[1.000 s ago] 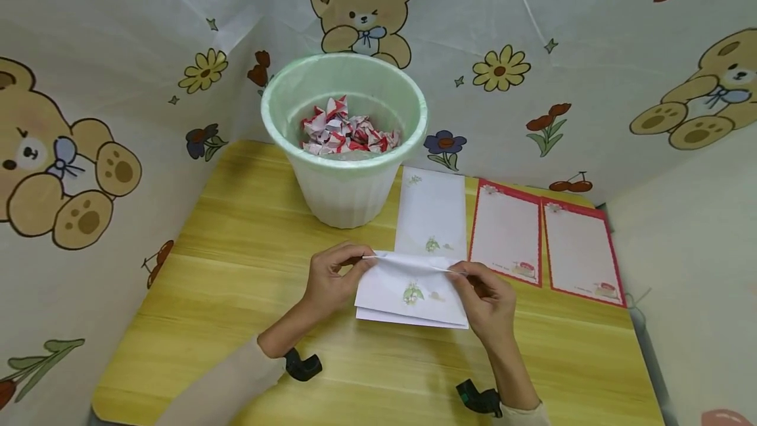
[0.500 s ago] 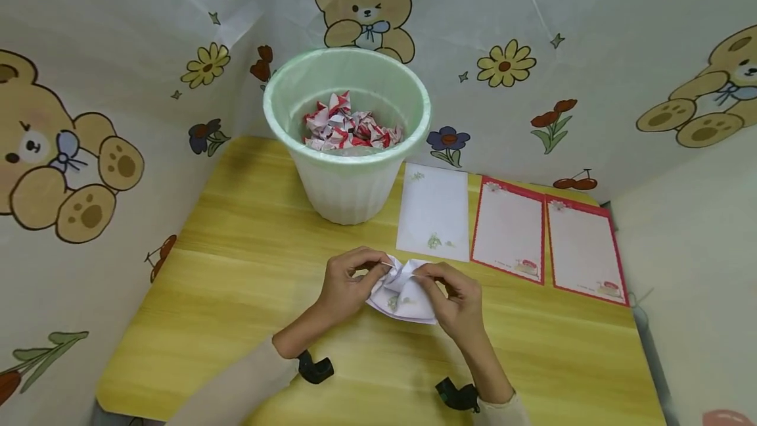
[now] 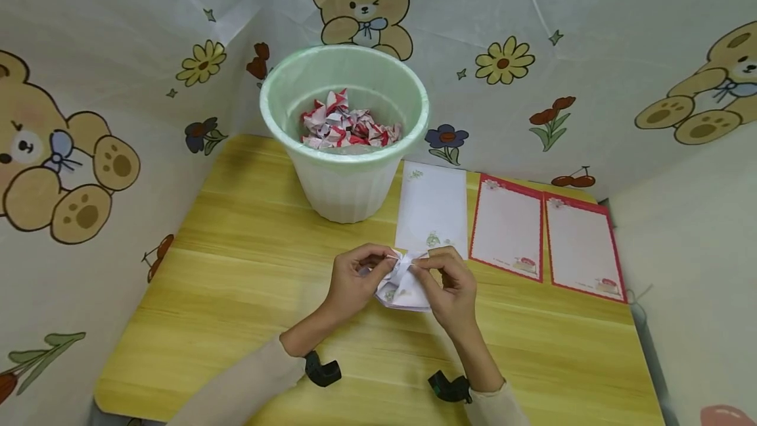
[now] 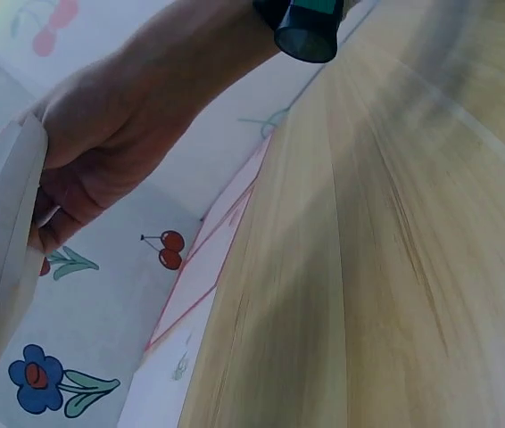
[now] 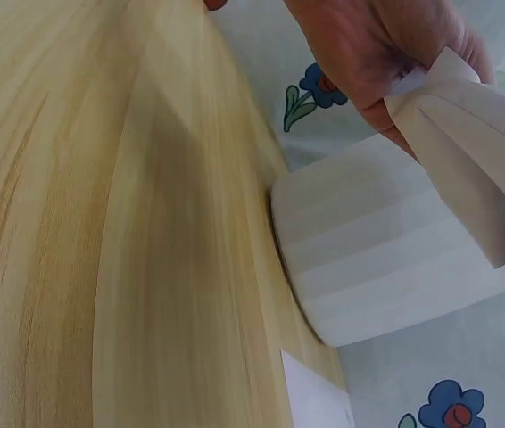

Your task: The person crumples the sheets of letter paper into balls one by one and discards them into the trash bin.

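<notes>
A folded sheet of white notepaper [image 3: 414, 293] with a small green plant print is bunched between both hands above the table. My left hand [image 3: 355, 281] pinches its upper left part with thumb and fingers. Opposite, my right hand [image 3: 452, 286] pinches the upper right part, and the paper gathers into creases between the two. In the right wrist view the notepaper [image 5: 471, 147] shows a bent fold sticking out past the left hand [image 5: 386, 53]. The left wrist view shows the paper [image 4: 3, 241] edge-on beside the right hand [image 4: 110, 134].
A pale green and white bucket [image 3: 343, 192] stands behind the hands, with crumpled red and white paper [image 3: 349, 127] inside. To its right lie a plain white sheet [image 3: 434, 206] and two red-bordered sheets [image 3: 508, 229] [image 3: 582, 248] on the wooden table [image 3: 236, 294]. A bear-printed cloth hangs behind.
The hands have moved closer together. The notepaper, held flat and folded a second ago, has been squeezed into creases and lifted slightly toward the white sheet.
</notes>
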{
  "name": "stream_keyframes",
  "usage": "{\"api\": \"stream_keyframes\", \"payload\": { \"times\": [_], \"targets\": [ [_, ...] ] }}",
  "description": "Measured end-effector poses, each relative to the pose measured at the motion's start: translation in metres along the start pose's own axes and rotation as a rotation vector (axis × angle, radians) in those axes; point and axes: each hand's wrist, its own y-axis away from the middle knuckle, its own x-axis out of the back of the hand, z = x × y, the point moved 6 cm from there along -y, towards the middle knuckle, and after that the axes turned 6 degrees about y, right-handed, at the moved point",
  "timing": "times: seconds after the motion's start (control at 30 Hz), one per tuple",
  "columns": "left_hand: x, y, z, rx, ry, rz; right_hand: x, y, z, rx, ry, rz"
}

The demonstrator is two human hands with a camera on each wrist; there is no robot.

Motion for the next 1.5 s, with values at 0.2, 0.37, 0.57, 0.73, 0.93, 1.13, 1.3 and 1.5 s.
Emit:
{"api": "stream_keyframes", "payload": {
  "times": [0.2,0.37,0.57,0.73,0.93,1.13,1.3,1.5],
  "targets": [
    [-0.002,-0.007,0.004,-0.001,-0.029,-0.056,0.006,-0.005,0.005,-0.037,0.051,0.065],
    [-0.006,-0.010,0.004,0.021,-0.050,-0.090,0.010,-0.006,0.004,-0.103,0.113,0.117],
    [-0.005,-0.013,-0.001,0.106,-0.030,-0.052,0.006,0.001,0.001,-0.120,0.109,0.091],
    [0.001,-0.015,-0.006,0.167,0.060,-0.003,0.007,0.005,0.001,-0.105,0.069,-0.136],
    [0.004,-0.016,-0.005,0.233,0.159,-0.005,0.015,0.013,0.002,-0.103,0.148,-0.318],
    [-0.005,-0.016,-0.002,0.207,0.184,-0.037,0.017,0.010,0.000,-0.095,0.071,-0.206],
    [-0.015,-0.015,0.002,0.136,0.176,-0.076,0.017,0.008,0.002,-0.085,-0.111,-0.099],
    [-0.019,-0.010,0.004,0.079,0.165,-0.133,0.019,0.009,0.009,-0.075,-0.258,-0.031]
  ]
}}
